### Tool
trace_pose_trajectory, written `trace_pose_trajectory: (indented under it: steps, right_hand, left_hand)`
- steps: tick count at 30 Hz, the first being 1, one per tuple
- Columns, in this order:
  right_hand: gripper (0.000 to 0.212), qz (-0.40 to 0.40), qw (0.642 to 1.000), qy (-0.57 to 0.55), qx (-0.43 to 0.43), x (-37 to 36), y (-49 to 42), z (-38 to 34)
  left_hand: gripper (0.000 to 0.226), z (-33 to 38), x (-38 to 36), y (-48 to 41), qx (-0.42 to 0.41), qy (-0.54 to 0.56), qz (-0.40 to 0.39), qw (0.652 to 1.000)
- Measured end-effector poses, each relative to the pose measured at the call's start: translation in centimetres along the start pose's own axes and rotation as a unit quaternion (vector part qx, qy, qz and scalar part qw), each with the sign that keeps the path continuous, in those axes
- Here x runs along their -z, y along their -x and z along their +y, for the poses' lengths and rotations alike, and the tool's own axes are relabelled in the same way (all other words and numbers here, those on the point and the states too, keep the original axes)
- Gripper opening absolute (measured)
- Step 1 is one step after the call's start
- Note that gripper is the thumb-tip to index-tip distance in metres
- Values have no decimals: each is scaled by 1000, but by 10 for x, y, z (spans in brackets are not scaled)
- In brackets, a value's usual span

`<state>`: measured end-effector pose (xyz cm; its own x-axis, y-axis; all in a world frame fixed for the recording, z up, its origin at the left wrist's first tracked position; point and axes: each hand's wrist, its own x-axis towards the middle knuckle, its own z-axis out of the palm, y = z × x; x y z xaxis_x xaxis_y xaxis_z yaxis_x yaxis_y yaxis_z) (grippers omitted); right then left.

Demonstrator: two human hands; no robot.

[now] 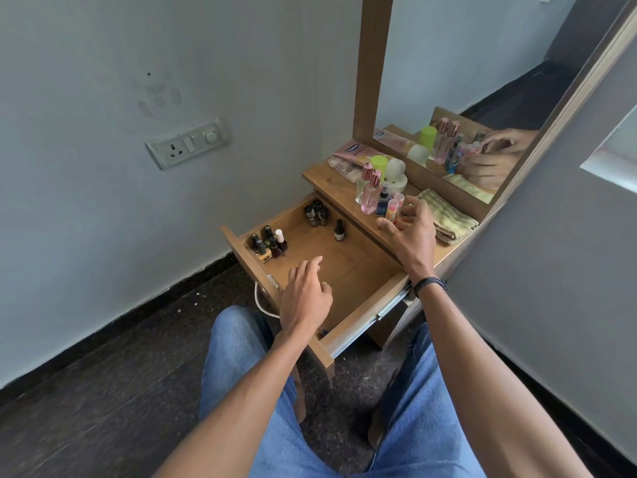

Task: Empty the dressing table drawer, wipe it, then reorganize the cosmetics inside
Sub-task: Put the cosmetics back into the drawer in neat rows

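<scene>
Left fingers (pixel 310 265) are lying nearly straight, slightly spread, holding nothing; the left hand (pixel 305 294) is hovering over the open drawer (pixel 362 322), near the polish bottles (pixel 270 241). Right fingers (pixel 413 205) are curling loosely, spread, gripping nothing; the right hand (pixel 410 232) is hovering beside the tubes (pixel 393 205) on the tabletop (pixel 331 181).

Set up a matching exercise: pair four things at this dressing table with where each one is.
Things:
A towel
B nail polish bottles
C left hand
D perfume bottles

Places:
1 above the open drawer
2 folded on the tabletop below the mirror
3 in the drawer's corner by its front panel
4 upright on the tabletop, pink caps

Pairs: A-2; B-3; C-1; D-4
</scene>
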<state>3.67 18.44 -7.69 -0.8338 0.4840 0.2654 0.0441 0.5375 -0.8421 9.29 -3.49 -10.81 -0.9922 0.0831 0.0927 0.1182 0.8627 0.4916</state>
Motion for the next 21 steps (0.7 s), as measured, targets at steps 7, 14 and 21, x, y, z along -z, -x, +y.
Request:
trace_pose_trajectory:
  steps: [7, 14, 21]
  right_hand:
    - [60, 13, 1000, 6, -12, -4, 0, -4]
    - [62, 13, 998, 52, -14, -8, 0, -3]
    - [43, 2, 994, 109, -3, -14, -7, -3]
  left_hand:
    - [54, -1, 0, 0, 3, -2, 0, 1000]
    - [55, 0, 0, 0, 2, -7, -1, 1000]
    - [56, -1, -1, 0, 3, 5, -7, 1000]
